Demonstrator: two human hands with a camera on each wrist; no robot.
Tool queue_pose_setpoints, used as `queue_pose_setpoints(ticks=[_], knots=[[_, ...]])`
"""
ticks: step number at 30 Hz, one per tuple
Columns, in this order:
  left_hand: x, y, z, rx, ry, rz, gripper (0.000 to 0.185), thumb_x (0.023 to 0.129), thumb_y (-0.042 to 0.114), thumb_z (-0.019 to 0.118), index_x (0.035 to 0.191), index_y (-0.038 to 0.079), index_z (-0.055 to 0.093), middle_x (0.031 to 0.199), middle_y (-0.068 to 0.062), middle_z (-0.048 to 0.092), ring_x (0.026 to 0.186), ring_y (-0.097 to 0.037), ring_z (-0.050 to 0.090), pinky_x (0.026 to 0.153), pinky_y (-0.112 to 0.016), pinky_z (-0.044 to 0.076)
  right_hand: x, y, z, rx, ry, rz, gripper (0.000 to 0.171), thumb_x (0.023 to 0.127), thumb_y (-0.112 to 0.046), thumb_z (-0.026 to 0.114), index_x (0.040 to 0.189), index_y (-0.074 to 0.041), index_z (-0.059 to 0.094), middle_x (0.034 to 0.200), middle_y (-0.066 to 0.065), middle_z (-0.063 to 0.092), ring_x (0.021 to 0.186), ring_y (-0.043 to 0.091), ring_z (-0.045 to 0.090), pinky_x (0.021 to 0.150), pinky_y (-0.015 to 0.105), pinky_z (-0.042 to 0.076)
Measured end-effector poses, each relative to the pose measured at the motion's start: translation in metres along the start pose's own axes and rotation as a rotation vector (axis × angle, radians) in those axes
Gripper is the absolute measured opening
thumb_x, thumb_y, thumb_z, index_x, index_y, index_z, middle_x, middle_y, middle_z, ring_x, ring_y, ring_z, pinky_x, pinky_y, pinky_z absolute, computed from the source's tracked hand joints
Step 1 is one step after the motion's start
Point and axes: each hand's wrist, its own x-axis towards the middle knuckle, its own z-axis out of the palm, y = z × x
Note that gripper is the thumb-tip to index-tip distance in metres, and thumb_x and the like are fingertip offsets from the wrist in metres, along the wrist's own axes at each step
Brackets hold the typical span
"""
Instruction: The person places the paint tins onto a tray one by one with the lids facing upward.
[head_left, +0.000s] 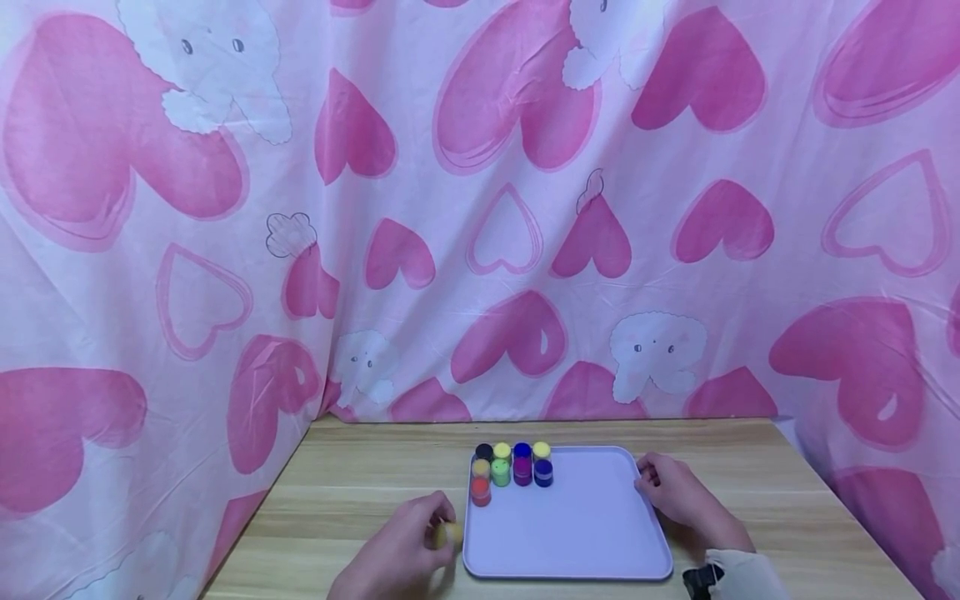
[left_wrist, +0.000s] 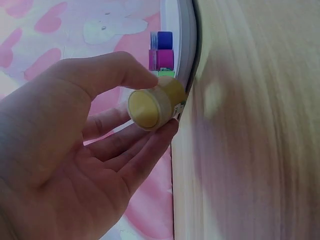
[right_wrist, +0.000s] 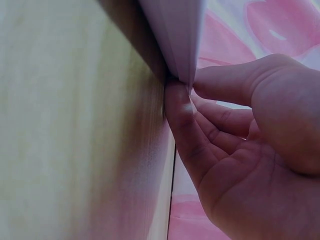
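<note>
**Yellow pot held at the tray's edge, nine pots already in place**

Nearest the camera, at about seven o'clock in the head view, the left hand (head_left: pixel 405 542) pinches a small yellow paint pot (head_left: pixel 451 534) between thumb and fingertips. The left wrist view shows the pot (left_wrist: pixel 152 102) lying on its side in that pinch, its cap end right against the rim of the lilac tray (left_wrist: pixel 186 45). It has not crossed onto the tray.

At about five o'clock the right hand (head_left: pixel 675 492) grips the tray's right edge. In the right wrist view its thumb and forefinger (right_wrist: pixel 182 112) close on the rim (right_wrist: pixel 175 35), the other fingers curled loosely behind, apparently steadying the tray on the wooden bench (head_left: pixel 360 492).

Farther off, toward twelve o'clock, the tray (head_left: pixel 585 533) carries a cluster of paint pots (head_left: pixel 512 469) in its far left corner. The back row reads black, yellow, blue, yellow; the next row has another yellow, then green, purple and dark blue; a single red pot (head_left: pixel 480 491) stands nearer, starting a third row.

Judging by this, nine pots appear placed and the held one would be the tenth; no other loose pots show on the bench. Most of the tray's surface is bare. Behind the bench hangs a pink curtain (head_left: pixel 480 208) printed with hearts.
</note>
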Motion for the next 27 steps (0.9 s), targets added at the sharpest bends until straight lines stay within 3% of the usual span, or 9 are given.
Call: queue_pose_setpoints(ticks=[8,14,21,23,27], knots=[[0.006,0.009,-0.001,0.041,0.058,0.074,0.024,0.091,0.018,0.082,0.11,0.025,0.069,0.097,0.011,0.067,0.091,-0.011,0.061,0.078,-0.022,0.056,0.0,-0.001,-0.001,-0.001,-0.003,0.002,0.027,0.105,-0.005,0.067,0.129,0.006,0.064,0.1,0.006,0.068,0.088,0.017,0.06,0.078,0.035,0.061],[0.021,0.023,-0.001,0.043,0.101,0.129,0.019,0.095,0.018,0.08,0.112,0.021,0.072,0.097,0.009,0.068,0.092,-0.013,0.063,0.074,-0.021,0.057,0.0,-0.001,-0.001,-0.004,0.0,0.002,0.027,0.105,-0.005,0.066,0.129,0.006,0.064,0.1,0.006,0.068,0.088,0.017,0.061,0.078,0.035,0.061],[0.038,0.033,0.004,0.126,0.228,0.355,0.021,0.093,0.008,0.081,0.113,0.011,0.074,0.106,0.002,0.072,0.094,-0.012,0.067,0.086,-0.027,0.065,0.0,-0.001,-0.001,0.013,-0.008,0.014,0.028,0.105,-0.005,0.066,0.131,0.006,0.064,0.101,0.006,0.068,0.089,0.018,0.061,0.077,0.035,0.061],[0.043,0.035,0.006,0.15,0.251,0.372,0.021,0.093,0.009,0.082,0.112,0.011,0.074,0.107,0.001,0.07,0.095,-0.011,0.067,0.087,-0.03,0.066,-0.001,-0.001,-0.001,0.018,-0.007,0.017,0.028,0.105,-0.005,0.066,0.131,0.006,0.064,0.1,0.006,0.068,0.089,0.018,0.061,0.077,0.034,0.061],[0.054,0.04,0.009,0.143,0.252,0.336,0.026,0.091,0.01,0.084,0.114,0.01,0.071,0.107,-0.001,0.069,0.095,-0.013,0.066,0.084,-0.032,0.067,-0.002,-0.001,0.0,0.018,-0.001,0.017,0.028,0.104,-0.004,0.066,0.13,0.006,0.064,0.1,0.006,0.068,0.089,0.018,0.061,0.076,0.033,0.061]])
